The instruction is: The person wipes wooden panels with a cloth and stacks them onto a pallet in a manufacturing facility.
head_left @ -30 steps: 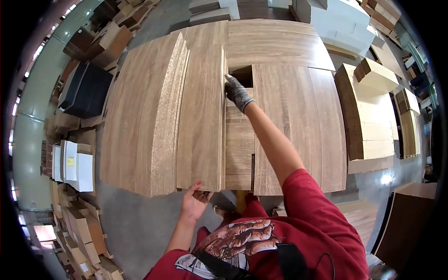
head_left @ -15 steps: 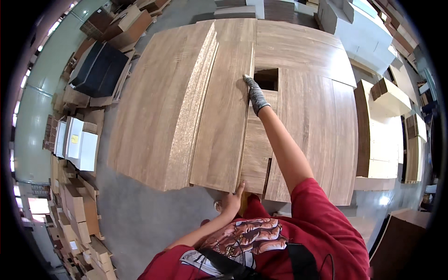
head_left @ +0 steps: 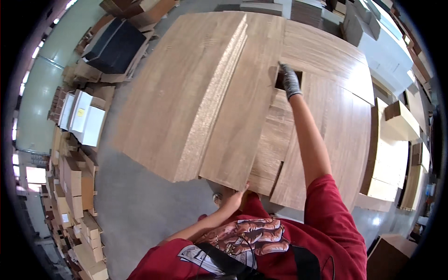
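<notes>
A long wood-grain board (head_left: 245,109) lies on top of a wide stack of similar panels. My right hand (head_left: 291,83), in a grey knit glove, is at the far part of its right edge, beside a dark rectangular gap (head_left: 279,80). One finger or the thumb reaches over the edge, and the others are partly hidden. My bare left hand (head_left: 237,197) grips the near right corner, close to my body. Left of the board rises a higher stack of panels (head_left: 186,79) with rough chipboard edges (head_left: 212,100). More wood-grain panels (head_left: 326,130) lie to the right.
Grey floor (head_left: 130,200) stretches along the left. A black box-like piece (head_left: 115,45) and white panels (head_left: 86,119) stand there, with cardboard boxes (head_left: 74,182) lower down. Pale stacks (head_left: 387,154) line the right side, and a brown box (head_left: 392,256) stands at the lower right.
The stack sits further right and higher in view. The board's far end, earlier short of the panels beneath, now looks level with them. Both hands stay at its right edge.
</notes>
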The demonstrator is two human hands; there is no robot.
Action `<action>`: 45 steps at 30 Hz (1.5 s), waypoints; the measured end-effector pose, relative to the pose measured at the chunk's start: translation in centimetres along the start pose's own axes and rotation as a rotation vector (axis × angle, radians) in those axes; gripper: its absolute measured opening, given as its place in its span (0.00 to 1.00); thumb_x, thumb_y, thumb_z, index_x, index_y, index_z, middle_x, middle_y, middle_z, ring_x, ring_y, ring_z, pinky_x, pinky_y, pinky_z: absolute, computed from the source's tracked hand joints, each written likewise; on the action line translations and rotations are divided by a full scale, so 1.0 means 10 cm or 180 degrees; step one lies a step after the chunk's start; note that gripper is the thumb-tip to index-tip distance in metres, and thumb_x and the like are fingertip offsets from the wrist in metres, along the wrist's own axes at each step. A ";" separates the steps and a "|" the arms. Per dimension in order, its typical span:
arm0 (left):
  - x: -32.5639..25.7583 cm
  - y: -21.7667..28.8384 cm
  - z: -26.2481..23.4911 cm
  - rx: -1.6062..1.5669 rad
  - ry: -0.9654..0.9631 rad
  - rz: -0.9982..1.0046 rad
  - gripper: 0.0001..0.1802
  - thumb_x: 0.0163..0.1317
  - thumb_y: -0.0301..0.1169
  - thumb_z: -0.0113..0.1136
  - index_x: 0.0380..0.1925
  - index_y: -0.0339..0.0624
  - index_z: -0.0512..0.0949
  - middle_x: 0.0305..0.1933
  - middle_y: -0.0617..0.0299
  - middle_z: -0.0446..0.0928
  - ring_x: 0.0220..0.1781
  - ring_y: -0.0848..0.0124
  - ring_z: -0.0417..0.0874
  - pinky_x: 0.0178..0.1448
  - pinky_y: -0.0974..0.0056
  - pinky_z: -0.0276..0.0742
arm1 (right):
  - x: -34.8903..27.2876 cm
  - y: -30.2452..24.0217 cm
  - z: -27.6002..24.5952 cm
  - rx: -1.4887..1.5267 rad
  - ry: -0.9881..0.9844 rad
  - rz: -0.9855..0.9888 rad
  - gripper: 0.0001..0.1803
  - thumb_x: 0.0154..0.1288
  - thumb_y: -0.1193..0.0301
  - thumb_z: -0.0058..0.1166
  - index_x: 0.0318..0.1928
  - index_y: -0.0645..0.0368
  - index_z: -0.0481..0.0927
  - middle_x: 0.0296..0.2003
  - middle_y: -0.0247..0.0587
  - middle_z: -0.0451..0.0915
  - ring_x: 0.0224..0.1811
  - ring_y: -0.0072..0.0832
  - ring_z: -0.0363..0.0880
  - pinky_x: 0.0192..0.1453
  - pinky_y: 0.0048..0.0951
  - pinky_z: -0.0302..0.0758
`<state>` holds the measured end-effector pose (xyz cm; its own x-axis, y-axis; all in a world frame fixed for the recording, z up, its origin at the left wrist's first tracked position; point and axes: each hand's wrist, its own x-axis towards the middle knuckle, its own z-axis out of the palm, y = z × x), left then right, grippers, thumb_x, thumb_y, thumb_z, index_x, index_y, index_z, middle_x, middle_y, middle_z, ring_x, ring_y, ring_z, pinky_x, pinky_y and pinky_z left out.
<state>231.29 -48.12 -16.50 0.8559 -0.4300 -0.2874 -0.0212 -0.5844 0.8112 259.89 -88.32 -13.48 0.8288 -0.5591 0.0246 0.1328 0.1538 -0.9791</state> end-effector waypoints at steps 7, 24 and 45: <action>-0.08 -0.54 0.26 0.1146 0.0336 0.0858 0.27 0.66 0.47 0.53 0.57 0.38 0.72 0.61 0.39 0.68 0.62 0.40 0.66 0.65 0.46 0.60 | 0.31 -0.05 0.38 0.0464 -0.0170 0.1502 0.41 0.56 0.39 0.57 0.59 0.58 0.74 0.51 0.41 0.80 0.50 0.32 0.77 0.60 0.35 0.71; -0.19 -0.33 0.16 0.2085 0.0090 0.1232 0.25 0.66 0.32 0.52 0.64 0.53 0.69 0.65 0.48 0.65 0.67 0.47 0.64 0.69 0.43 0.56 | 1.57 0.24 0.13 -0.0579 -0.0703 0.0464 0.29 0.65 0.48 0.52 0.61 0.50 0.75 0.58 0.28 0.75 0.58 0.24 0.71 0.63 0.29 0.66; 0.00 -0.28 -0.20 0.0497 -0.0812 0.0068 0.27 0.68 0.52 0.51 0.43 0.35 0.77 0.46 0.44 0.78 0.50 0.52 0.77 0.57 0.54 0.68 | -1.27 0.12 0.10 0.0588 -0.0147 -0.0778 0.33 0.73 0.52 0.38 0.69 0.61 0.58 0.67 0.45 0.60 0.69 0.41 0.58 0.74 0.41 0.50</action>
<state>232.41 -45.10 -17.78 0.6974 -0.5907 -0.4058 -0.1340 -0.6637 0.7359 250.05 -80.20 -14.75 0.7834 -0.5607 0.2682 0.4243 0.1672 -0.8899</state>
